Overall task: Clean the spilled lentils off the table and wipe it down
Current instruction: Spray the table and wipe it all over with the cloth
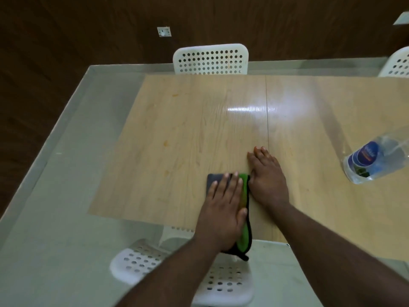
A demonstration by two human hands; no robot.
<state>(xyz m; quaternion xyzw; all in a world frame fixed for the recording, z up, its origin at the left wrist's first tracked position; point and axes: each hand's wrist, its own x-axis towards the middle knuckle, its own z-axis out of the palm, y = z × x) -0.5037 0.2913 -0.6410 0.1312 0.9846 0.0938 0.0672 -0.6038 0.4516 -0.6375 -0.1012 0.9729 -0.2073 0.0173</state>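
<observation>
Fingers [223, 187] of the left hand [221, 209] lie spread, pressing the soft, floppy cloth [243, 218] onto the tabletop [177, 129]; right hand [267, 180] lies flat beside, probably cupping lentils.

A folded cloth [242, 220], green on one face with a dark grey face and black edging, is lying flat near the front edge of the light wood tabletop [188, 129], its tail hanging over that edge. The tabletop is glossy, catching a bright reflection toward its middle, and is showing a few faint orange marks on its left half. No loose lentils are showing.
</observation>
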